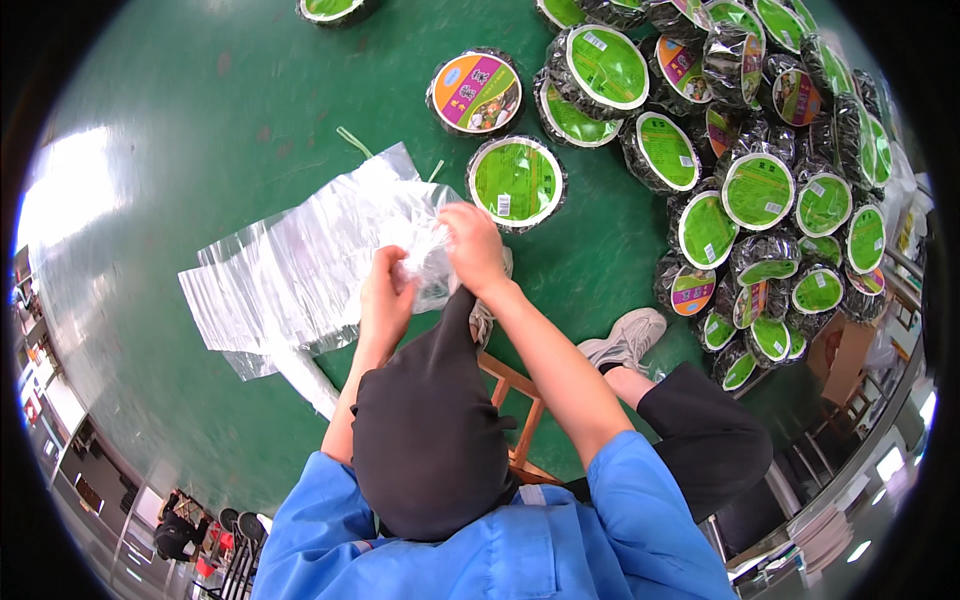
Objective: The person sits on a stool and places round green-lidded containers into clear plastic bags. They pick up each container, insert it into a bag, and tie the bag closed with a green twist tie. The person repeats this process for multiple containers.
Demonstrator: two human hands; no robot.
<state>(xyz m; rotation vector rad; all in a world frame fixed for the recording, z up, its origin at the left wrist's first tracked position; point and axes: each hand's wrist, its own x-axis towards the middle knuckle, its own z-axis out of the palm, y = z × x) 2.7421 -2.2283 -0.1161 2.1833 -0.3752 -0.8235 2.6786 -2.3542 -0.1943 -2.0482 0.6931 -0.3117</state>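
Observation:
Both my hands grip bunched clear plastic bags (285,262), which spread out to the left over the green floor. My left hand (386,296) pinches the gathered film from the left, with thumb and fingers around its edge. My right hand (474,244) holds the same bunch from the right, its fingertips partly hidden in the film. Just beyond my right hand lies a round plastic-wrapped dark pack with a green label (516,182). Another round pack with an orange and purple label (476,91) is above it.
A large heap of similar round packs (757,191) fills the right side. Green string (354,141) lies by the bags. My shoe (626,337) and a wooden stool (529,420) are near me. A cardboard box (844,356) stands at the right; a rolled plastic piece (307,379) lies lower left.

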